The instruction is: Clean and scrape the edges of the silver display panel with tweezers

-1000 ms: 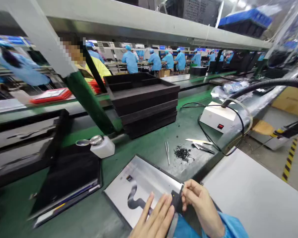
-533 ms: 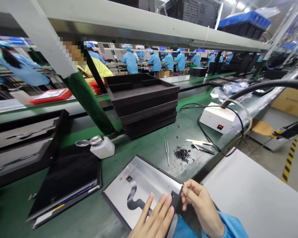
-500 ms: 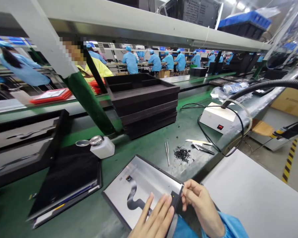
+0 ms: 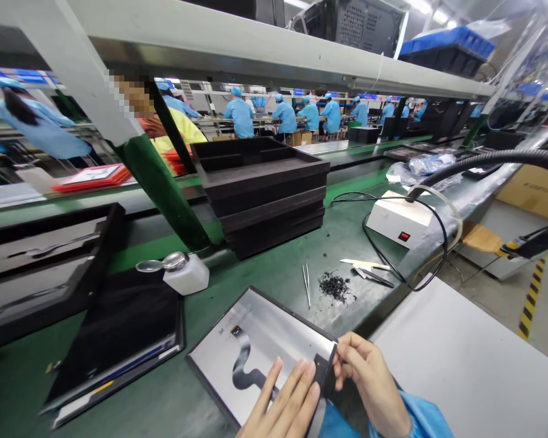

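Note:
A display panel [image 4: 265,325] lies tilted toward me on the bench, its silvery back up and a dark ribbon cable [image 4: 243,365] curving across it. My left hand [image 4: 285,401] rests flat on the panel's lower part, fingers stretched out. At the panel's right corner, my right hand [image 4: 368,377] is closed in a pinch; what lies between its fingertips is too small to make out. Beyond the panel are tweezers [image 4: 306,285], a heap of black scraps [image 4: 335,286], and a cutter knife [image 4: 364,264] beside a dark slim tool [image 4: 377,277].
Stacked black trays [image 4: 269,194] stand behind. To the left are a white dispenser bottle [image 4: 187,277], stacked dark panels [image 4: 119,328] and a black tray [image 4: 109,243]. A white box [image 4: 399,219] with a cable and a black hose [image 4: 488,159] occupy the right. An overhead shelf [image 4: 274,45] crosses above.
The view has shifted very slightly. Both hands keep nearly the same places on the panel, and the bench items have not visibly moved.

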The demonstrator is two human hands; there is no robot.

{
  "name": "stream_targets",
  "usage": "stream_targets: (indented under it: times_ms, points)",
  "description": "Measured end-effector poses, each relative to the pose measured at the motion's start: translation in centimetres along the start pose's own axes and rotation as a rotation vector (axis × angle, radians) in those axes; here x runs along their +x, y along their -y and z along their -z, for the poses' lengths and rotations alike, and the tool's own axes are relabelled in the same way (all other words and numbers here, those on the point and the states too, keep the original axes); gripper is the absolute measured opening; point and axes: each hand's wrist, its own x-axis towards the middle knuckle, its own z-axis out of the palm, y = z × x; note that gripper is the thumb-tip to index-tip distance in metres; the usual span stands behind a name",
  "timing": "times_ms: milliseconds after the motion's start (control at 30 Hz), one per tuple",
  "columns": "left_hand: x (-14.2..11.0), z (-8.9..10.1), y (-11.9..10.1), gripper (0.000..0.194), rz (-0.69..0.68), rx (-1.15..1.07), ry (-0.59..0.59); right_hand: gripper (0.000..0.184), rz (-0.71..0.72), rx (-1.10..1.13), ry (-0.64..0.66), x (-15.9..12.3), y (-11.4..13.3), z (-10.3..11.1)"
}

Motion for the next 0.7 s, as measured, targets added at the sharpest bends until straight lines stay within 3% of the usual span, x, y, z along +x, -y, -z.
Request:
stream_targets:
  times_ms: [467,700]
  points:
    - [-0.27,0.1,0.07,0.046,-0.008,-0.01,0.012,0.047,-0.002,0.005,0.032,-0.53,0.29,-0.13]
    - [0.08,0.16,0.28,0.039,0.018,-0.035,-0.008,0.044,0.027,-0.016,0.033,-0.36,0.07,0.1]
